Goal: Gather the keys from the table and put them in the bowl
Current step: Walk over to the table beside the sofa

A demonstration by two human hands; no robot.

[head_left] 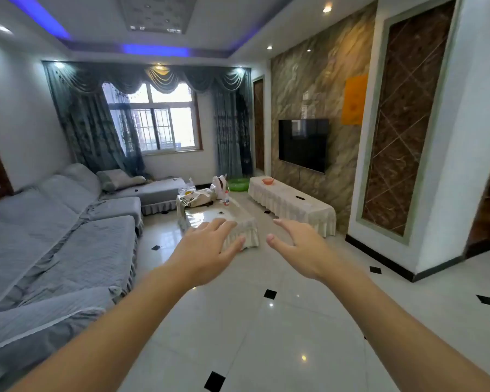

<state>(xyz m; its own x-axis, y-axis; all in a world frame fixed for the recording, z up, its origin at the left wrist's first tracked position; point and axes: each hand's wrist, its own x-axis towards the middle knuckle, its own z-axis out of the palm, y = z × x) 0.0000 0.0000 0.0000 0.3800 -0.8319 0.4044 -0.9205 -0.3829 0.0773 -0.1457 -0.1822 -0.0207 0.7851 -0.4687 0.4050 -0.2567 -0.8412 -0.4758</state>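
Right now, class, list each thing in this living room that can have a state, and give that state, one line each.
Left hand: open, fingers spread, empty.
Right hand: open, fingers spread, empty.
Wall-mounted black television: screen dark.
Orange bowl: upright on the long cloth-covered cabinet; contents cannot be seen.
Grey-green patterned curtains: drawn aside, window uncovered.
Recessed ceiling spotlights: lit.

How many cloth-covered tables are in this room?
2. A coffee table stands mid-room beside the sofa, just beyond the left hand; a long low table runs under the wall-mounted TV.
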